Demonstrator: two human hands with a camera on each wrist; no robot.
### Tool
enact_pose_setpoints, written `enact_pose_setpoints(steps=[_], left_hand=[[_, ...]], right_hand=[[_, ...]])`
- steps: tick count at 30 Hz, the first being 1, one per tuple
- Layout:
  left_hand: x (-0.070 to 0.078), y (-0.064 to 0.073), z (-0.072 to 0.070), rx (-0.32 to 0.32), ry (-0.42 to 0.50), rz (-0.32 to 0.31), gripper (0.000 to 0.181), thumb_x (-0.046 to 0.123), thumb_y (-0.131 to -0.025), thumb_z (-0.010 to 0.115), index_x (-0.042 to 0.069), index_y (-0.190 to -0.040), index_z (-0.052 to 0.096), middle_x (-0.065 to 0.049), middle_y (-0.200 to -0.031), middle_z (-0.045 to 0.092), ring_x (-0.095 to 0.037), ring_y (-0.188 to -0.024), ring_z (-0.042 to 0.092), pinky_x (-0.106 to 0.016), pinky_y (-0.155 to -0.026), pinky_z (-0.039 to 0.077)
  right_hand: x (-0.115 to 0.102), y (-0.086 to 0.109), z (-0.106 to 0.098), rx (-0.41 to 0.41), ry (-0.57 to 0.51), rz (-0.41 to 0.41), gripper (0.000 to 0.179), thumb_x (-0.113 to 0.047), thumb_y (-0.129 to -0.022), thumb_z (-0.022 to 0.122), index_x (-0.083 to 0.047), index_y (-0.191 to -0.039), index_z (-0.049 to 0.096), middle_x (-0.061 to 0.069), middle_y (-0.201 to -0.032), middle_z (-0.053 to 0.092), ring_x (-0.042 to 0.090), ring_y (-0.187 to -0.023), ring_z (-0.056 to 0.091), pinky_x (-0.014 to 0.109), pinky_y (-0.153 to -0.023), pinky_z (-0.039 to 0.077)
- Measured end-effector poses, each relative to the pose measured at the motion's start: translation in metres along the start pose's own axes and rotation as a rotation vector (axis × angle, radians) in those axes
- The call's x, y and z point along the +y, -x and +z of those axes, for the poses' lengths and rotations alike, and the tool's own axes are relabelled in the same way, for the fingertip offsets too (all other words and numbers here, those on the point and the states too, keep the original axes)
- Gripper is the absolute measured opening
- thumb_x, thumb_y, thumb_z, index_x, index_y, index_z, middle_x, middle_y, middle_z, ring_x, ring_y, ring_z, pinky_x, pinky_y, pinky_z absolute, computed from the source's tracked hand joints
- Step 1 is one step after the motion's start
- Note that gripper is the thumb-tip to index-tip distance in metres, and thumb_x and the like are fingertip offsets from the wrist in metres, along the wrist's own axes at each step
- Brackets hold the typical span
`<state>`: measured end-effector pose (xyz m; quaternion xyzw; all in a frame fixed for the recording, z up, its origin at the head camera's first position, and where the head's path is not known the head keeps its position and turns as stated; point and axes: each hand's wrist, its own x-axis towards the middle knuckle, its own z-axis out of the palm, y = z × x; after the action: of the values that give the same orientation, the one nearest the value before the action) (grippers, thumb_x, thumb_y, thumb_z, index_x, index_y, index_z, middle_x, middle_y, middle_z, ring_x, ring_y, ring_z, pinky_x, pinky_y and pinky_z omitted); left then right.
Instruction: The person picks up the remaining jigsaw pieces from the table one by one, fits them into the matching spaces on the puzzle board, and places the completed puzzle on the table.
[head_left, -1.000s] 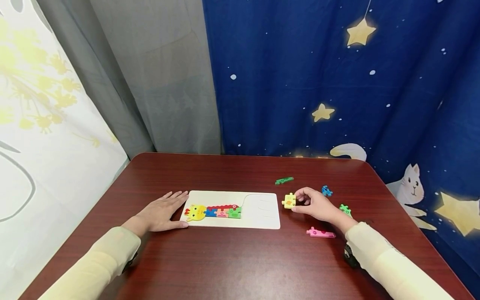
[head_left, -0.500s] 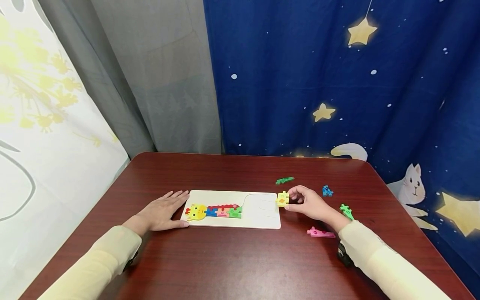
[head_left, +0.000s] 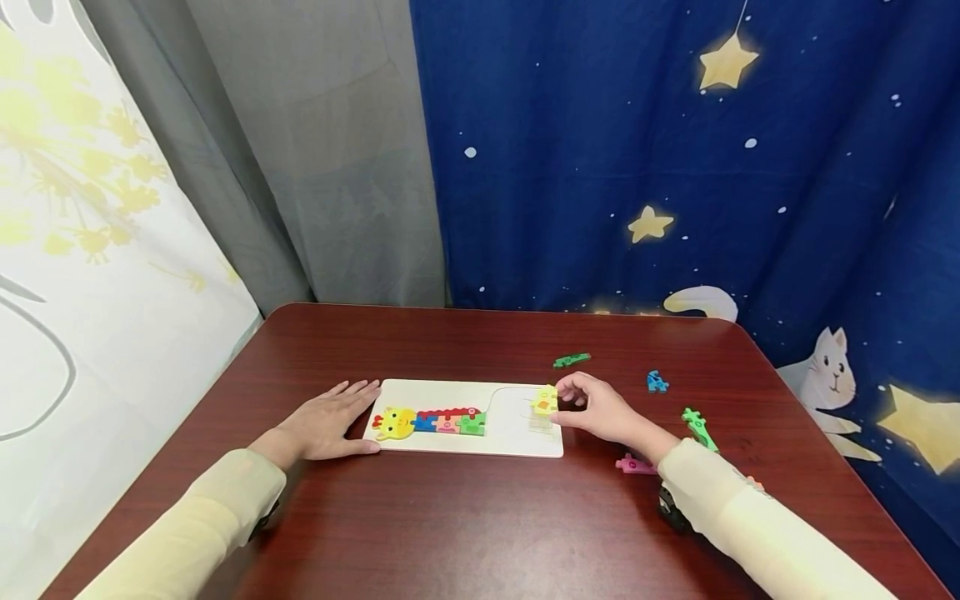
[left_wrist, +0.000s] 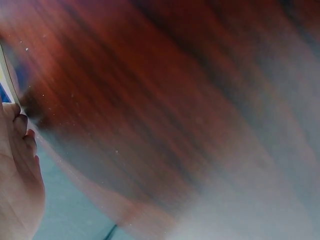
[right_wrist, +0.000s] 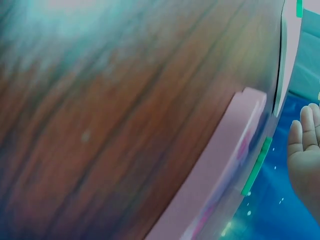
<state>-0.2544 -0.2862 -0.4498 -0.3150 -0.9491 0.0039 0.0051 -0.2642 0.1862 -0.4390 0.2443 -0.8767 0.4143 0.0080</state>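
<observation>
A white puzzle board (head_left: 450, 446) lies on the table, with a giraffe head piece (head_left: 395, 423) and blue, pink-orange and green body pieces (head_left: 472, 424) joined in a row under a red mane strip. My left hand (head_left: 326, 421) rests with spread fingers at the board's left edge. Between thumb and fingers, my right hand (head_left: 600, 407) pinches a yellow puzzle piece (head_left: 545, 402) over the board's right end, above its printed outline. In the right wrist view the right hand (right_wrist: 307, 155) shows only at the right edge, and the yellow piece is mostly out of frame.
Loose puzzle pieces lie on the right of the brown table (head_left: 420, 525): a dark green one (head_left: 572, 360), a blue one (head_left: 657, 382), a light green one (head_left: 699, 429) and a pink one (head_left: 635, 465) partly behind the right forearm. Curtains hang behind the table.
My right hand has moved left, carrying the yellow puzzle piece from beside the board to over its right end. My left hand stays in place.
</observation>
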Motion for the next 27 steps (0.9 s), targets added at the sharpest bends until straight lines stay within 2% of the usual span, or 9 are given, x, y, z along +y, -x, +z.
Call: enact_pose_setpoints(steps=[8,18,27], left_hand=[[0.001,-0.001,-0.001,-0.015,-0.008,-0.007,0.103,0.079,-0.084,0.039,0.001,-0.151,0.03,-0.013,-0.155,0.031,-0.032,-0.142,0.027,-0.05,-0.115,0.019],[0.001,0.0,-0.002,-0.017,-0.007,-0.004,0.103,0.078,-0.085,0.04,0.0,-0.151,0.03,-0.014,-0.155,0.031,-0.032,-0.142,0.028,-0.05,-0.115,0.019],[0.002,0.0,-0.004,-0.034,-0.005,-0.018,0.105,0.08,-0.084,0.04,0.001,-0.152,0.029,-0.014,-0.155,0.031,-0.032,-0.142,0.027,-0.05,-0.115,0.019]], right_hand=[[-0.004,-0.003,0.01,0.003,-0.01,-0.023,0.042,-0.026,-0.079,0.083,-0.005,-0.108,0.061,0.009,-0.098,0.061,0.025,-0.091,0.056,0.04,-0.083,0.049],[-0.01,-0.009,0.025,0.02,-0.037,-0.048,0.042,-0.027,-0.078,0.084,-0.007,-0.108,0.062,0.004,-0.099,0.062,0.023,-0.093,0.058,0.042,-0.084,0.049],[-0.019,-0.014,0.037,0.008,-0.073,-0.066,0.039,-0.024,-0.077,0.084,-0.008,-0.105,0.063,0.006,-0.097,0.063,0.022,-0.093,0.058,0.04,-0.083,0.049]])
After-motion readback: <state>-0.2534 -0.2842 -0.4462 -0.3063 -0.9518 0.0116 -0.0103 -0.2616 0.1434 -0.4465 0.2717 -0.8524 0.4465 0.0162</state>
